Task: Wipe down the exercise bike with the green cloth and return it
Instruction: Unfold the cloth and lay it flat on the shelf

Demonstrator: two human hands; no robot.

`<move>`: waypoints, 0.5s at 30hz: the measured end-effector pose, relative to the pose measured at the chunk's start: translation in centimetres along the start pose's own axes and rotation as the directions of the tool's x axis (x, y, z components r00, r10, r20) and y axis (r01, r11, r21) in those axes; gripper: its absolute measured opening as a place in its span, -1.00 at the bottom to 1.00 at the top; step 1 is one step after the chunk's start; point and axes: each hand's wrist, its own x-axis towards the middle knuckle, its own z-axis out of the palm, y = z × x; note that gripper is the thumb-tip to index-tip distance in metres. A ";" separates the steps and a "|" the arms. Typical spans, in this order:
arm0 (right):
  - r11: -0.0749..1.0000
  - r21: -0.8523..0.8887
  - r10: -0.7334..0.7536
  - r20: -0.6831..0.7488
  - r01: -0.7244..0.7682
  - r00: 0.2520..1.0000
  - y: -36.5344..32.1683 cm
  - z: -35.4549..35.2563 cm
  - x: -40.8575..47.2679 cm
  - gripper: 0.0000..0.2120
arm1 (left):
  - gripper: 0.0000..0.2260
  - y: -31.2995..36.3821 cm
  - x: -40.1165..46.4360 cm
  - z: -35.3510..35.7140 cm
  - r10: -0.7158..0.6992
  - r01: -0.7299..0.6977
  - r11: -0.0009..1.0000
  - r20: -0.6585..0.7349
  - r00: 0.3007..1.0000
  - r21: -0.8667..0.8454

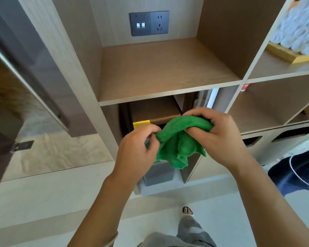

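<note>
Cloth (180,139) hangs bunched between both hands before the shelf (168,93) — left hand (137,148) pinching one edge, right hand (219,138) gripping the top — and a loosened pinch could, I judge, drop it to the floor (43,211).

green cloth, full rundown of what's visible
The green cloth is bright green, soft and napped like microfibre, bunched and creased rather than spread flat. Both hands hold it in mid-air in front of the wooden shelving: the right hand grips its upper edge with curled fingers, and the left hand pinches its left edge. Its loose lower folds hang free, touching nothing else visible.
</note>
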 end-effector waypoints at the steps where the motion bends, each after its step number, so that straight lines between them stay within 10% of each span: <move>1: 0.999 0.031 -0.012 0.006 0.012 1.000 0.2 -0.5 1.0 -0.73 | -0.84 0.0 1.0 -0.1 0.012 -0.011 1.000 -0.041 0.999 0.018; 15: 0.991 0.120 -0.079 0.101 0.066 0.992 5.7 -6.5 16.9 -0.82 | -0.80 -0.4 16.7 0.6 0.077 -0.028 0.957 -0.160 0.984 0.288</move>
